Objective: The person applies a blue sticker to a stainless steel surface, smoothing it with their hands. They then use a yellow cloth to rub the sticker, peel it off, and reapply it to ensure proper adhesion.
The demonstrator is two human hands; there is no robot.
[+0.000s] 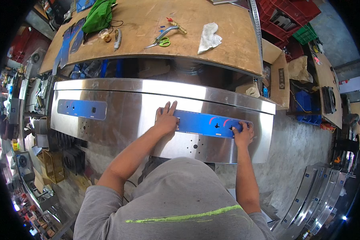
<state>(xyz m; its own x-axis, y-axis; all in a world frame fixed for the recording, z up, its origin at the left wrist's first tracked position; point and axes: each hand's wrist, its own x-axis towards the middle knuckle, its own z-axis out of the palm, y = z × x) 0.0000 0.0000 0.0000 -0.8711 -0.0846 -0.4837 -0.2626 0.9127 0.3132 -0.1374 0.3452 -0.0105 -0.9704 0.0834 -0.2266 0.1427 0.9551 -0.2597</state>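
Note:
A blue rectangular panel [198, 120] with red curved marks and dark cut-outs lies along the front face of a long shiny steel sheet-metal body [124, 104]. My left hand [167, 120] rests over the panel's left end, its fingers apart and two of them stretched past the upper edge. At the opposite end my right hand [244, 135] touches the panel, thumb near a cut-out and fingers spread by the right edge. What lies under both palms is hidden. A similar blue panel [82, 110] sits on the left part of the steel, with neither hand near it.
Beyond the steel stands a wooden workbench [148, 12] holding green-handled scissors [164, 42], a brass fitting with a red end [177, 25], a white cloth [209, 38], a utility knife [117, 39] and a green bag [100, 16]. A cardboard box [279, 76] is right; steel housings [308, 200] stand lower right.

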